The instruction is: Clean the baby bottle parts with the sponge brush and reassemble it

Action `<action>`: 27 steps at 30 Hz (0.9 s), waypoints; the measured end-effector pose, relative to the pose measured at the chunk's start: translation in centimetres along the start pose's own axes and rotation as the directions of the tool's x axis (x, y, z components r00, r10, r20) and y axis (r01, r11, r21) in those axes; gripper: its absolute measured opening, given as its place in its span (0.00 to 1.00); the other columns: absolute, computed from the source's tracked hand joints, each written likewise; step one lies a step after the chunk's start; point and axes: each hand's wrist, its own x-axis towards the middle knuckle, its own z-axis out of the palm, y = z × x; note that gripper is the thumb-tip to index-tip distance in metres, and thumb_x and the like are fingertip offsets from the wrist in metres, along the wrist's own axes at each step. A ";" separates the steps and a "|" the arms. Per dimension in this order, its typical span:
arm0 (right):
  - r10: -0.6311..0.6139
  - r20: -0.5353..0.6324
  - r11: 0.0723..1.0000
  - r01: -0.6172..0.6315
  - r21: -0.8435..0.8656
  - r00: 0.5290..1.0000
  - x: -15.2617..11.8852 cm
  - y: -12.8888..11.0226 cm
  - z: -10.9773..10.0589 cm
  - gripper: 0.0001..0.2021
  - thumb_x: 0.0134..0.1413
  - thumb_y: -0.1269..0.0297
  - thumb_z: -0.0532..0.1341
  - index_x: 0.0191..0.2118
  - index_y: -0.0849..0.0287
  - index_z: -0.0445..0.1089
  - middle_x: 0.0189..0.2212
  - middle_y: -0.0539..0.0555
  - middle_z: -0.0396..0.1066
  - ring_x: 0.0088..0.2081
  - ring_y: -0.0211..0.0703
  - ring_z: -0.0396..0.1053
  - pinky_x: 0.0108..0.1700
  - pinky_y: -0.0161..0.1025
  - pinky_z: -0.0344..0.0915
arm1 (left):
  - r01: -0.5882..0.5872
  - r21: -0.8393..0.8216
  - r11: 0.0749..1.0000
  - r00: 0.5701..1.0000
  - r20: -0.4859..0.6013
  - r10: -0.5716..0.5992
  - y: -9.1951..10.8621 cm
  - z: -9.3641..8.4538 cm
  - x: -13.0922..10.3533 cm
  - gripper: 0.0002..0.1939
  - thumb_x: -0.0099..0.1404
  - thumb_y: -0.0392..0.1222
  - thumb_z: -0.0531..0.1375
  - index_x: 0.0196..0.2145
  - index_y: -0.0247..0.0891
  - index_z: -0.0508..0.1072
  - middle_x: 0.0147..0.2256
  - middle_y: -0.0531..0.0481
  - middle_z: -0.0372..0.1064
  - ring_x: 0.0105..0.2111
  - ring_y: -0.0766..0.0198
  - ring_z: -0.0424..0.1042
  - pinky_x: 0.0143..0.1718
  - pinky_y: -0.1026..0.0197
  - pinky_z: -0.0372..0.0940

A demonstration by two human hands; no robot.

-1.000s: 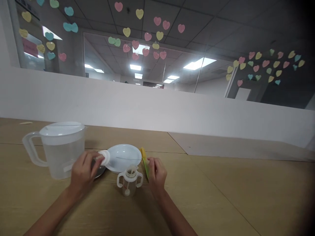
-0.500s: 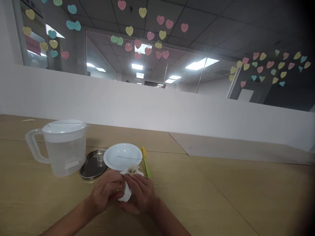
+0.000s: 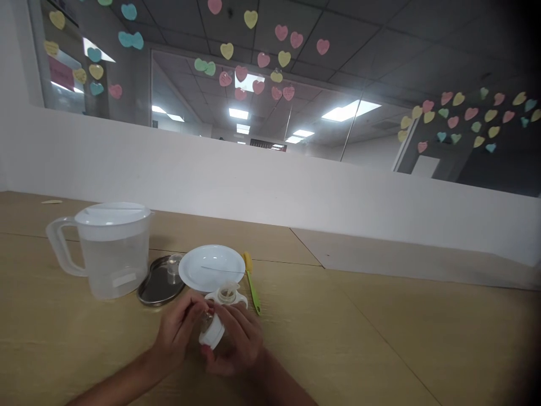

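Observation:
Low over the table, my right hand grips a small white round piece, like a bottle ring or cap, tilted with its side toward me. At its left edge my left hand has its fingers bent and pinched together. A clear or shiny bit shows between the two hands; whether the left fingertips grip it or the white piece is unclear. Just behind the fingers sits a white two-handled bottle part with a translucent spout, partly covered by my right hand.
A white bowl with a thin wire-like rod across it stands behind my hands. To its left are a metal kidney tray bearing a clear cup-like cover, and a lidded clear pitcher. A yellow-and-green brush lies right.
My left hand has shifted slightly away and its fingers have lifted, baring more of the white round piece. The piece has tilted, and the two-handled part and brush show more fully.

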 end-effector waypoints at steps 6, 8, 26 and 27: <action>-0.033 -0.041 0.998 0.031 -0.060 0.999 -0.6 0.6 0.3 0.26 0.51 0.61 0.55 0.55 0.69 0.59 0.35 0.62 0.73 0.36 0.48 0.72 0.34 0.41 0.71 | 0.201 -0.096 0.975 0.979 -0.002 -0.202 1.0 0.6 0.5 0.16 0.65 0.49 0.50 0.25 0.37 0.64 0.23 0.54 0.60 0.25 0.68 0.61 0.27 0.68 0.59; -0.057 -0.069 0.995 0.051 -0.083 0.996 -0.7 0.8 0.3 0.25 0.51 0.60 0.56 0.53 0.69 0.61 0.34 0.62 0.73 0.34 0.48 0.72 0.32 0.41 0.71 | 0.166 -0.107 0.980 0.986 0.001 -0.167 0.8 0.6 0.3 0.14 0.66 0.48 0.50 0.27 0.37 0.64 0.25 0.54 0.61 0.27 0.68 0.61 0.29 0.68 0.60; 0.192 -0.295 0.973 -0.221 -0.069 0.936 -0.6 3.1 -1.2 0.17 0.52 0.59 0.58 0.46 0.59 0.60 0.34 0.57 0.67 0.35 0.46 0.69 0.34 0.42 0.69 | -0.098 0.255 0.962 0.988 0.140 0.063 -2.6 -0.2 0.4 0.23 0.66 0.43 0.51 0.58 0.43 0.53 0.56 0.44 0.60 0.56 0.56 0.60 0.53 0.53 0.59; 0.305 -0.337 0.945 -0.327 -0.012 0.891 -0.7 3.2 -1.2 0.16 0.52 0.60 0.59 0.46 0.58 0.59 0.36 0.57 0.66 0.37 0.46 0.68 0.37 0.43 0.69 | -0.082 0.293 0.953 0.990 0.134 0.044 -2.9 -0.1 0.4 0.25 0.66 0.44 0.51 0.59 0.43 0.51 0.57 0.43 0.59 0.57 0.56 0.58 0.55 0.52 0.57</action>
